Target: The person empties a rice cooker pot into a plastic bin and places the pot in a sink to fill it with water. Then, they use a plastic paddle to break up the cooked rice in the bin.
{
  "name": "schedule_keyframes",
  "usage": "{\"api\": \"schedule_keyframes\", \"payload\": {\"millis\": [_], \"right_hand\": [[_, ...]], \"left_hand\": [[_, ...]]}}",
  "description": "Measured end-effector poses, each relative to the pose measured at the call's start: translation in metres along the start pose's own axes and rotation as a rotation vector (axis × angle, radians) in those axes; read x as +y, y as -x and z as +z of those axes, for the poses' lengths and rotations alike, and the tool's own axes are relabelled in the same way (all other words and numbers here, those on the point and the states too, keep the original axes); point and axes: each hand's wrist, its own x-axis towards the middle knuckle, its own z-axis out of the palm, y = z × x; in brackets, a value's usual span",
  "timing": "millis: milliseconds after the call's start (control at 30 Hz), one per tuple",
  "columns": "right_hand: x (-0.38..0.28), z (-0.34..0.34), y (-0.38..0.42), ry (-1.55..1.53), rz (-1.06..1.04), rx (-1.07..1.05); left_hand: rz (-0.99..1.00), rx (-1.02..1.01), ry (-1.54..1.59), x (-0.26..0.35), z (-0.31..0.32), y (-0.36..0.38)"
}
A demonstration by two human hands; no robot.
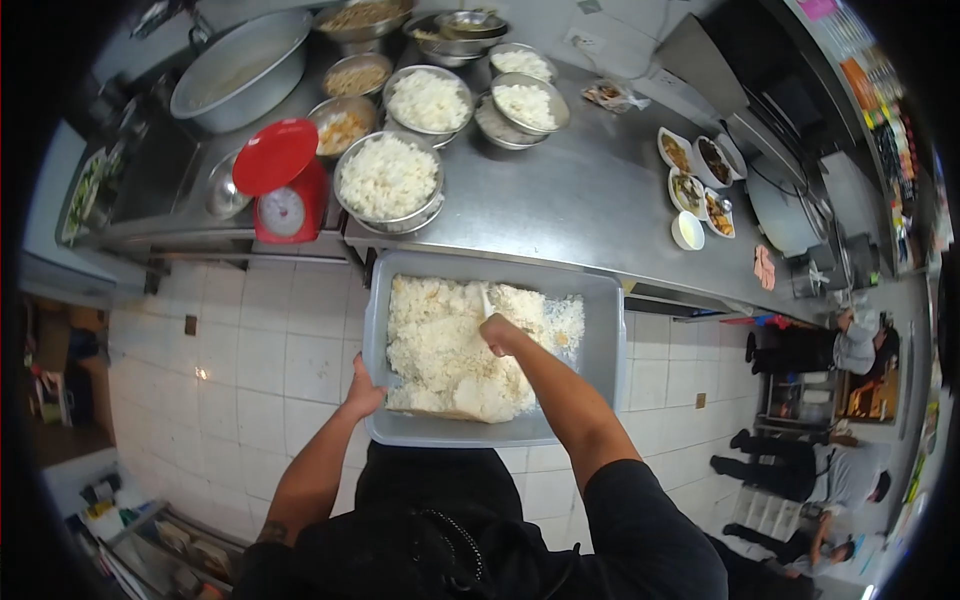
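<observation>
A large grey plastic tub point(595, 300) full of cooked white rice point(440, 340) sits in front of me, its far side against the counter edge. My left hand point(364, 388) grips the tub's left wall near the front corner. Over the rice, my right hand point(500, 335) is closed in a fist around a white paddle point(487, 300). Its far end meets the rice; its exact shape is partly hidden. Loose grains lie at the tub's right side, while the rest is a thick clumped mass.
Steel bowls of rice point(390, 178) stand on the steel counter point(590, 170), beside a red dial scale point(284, 190). A big grey basin point(245, 75) is at the back left. Small white dishes of food point(688, 190) sit to the right. Several people point(850, 470) stand far right.
</observation>
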Motion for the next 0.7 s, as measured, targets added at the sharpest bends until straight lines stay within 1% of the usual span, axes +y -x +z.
{"api": "schedule_keyframes", "payload": {"millis": [33, 67, 100, 167, 200, 233, 267, 300, 333, 367, 433, 467, 500, 533, 567, 667, 700], "right_hand": [[0.001, 0.013, 0.009, 0.438, -0.32, 0.048], [0.005, 0.02, 0.019, 0.881, -0.63, 0.105], [0.009, 0.022, 0.029, 0.862, -0.628, 0.111], [0.006, 0.024, 0.049, 0.778, -0.484, 0.286], [0.008, 0.005, 0.06, 0.624, -0.552, 0.19], [0.014, -0.03, 0.075, 0.476, -0.612, 0.089], [0.003, -0.067, 0.112, 0.302, -0.432, -0.129], [0.012, -0.094, 0.112, 0.19, -0.258, -0.187], [0.018, -0.121, 0.123, 0.056, -0.13, -0.237], [0.02, -0.138, 0.146, 0.017, -0.114, -0.156], [0.016, -0.164, 0.176, -0.025, -0.002, -0.156], [0.021, -0.174, 0.15, -0.01, 0.001, -0.167], [0.033, -0.182, 0.101, -0.045, 0.141, -0.249], [0.023, -0.175, 0.094, -0.082, 0.281, -0.329], [0.018, -0.16, 0.086, -0.163, 0.205, -0.239], [-0.012, -0.139, 0.04, -0.119, 0.255, -0.329], [-0.019, -0.134, 0.029, -0.071, 0.213, -0.326]], "left_hand": [[-0.041, -0.021, 0.002, 0.008, -0.003, 0.002], [-0.032, -0.03, -0.016, 0.008, -0.002, 0.004], [-0.058, -0.027, 0.009, 0.008, -0.001, 0.005], [-0.074, -0.027, 0.026, 0.013, -0.002, 0.002], [-0.09, -0.026, 0.009, 0.015, -0.002, 0.002], [-0.112, -0.025, -0.002, 0.015, -0.002, 0.005], [-0.121, -0.027, 0.008, 0.017, -0.003, 0.007], [-0.126, -0.039, 0.064, 0.022, -0.004, 0.009], [-0.132, -0.05, 0.12, 0.026, -0.005, 0.011], [-0.145, -0.047, 0.135, 0.029, -0.004, 0.012], [-0.108, -0.029, 0.085, 0.033, -0.006, 0.013], [-0.12, -0.018, 0.091, 0.026, -0.004, 0.012], [-0.088, -0.017, 0.082, 0.016, -0.001, 0.008], [-0.054, -0.018, 0.07, 0.015, -0.003, 0.007], [-0.062, -0.01, 0.064, 0.014, -0.005, 0.006], [-0.101, -0.015, 0.031, 0.014, -0.004, 0.005], [-0.09, -0.011, 0.033, 0.01, -0.003, 0.004]]}}
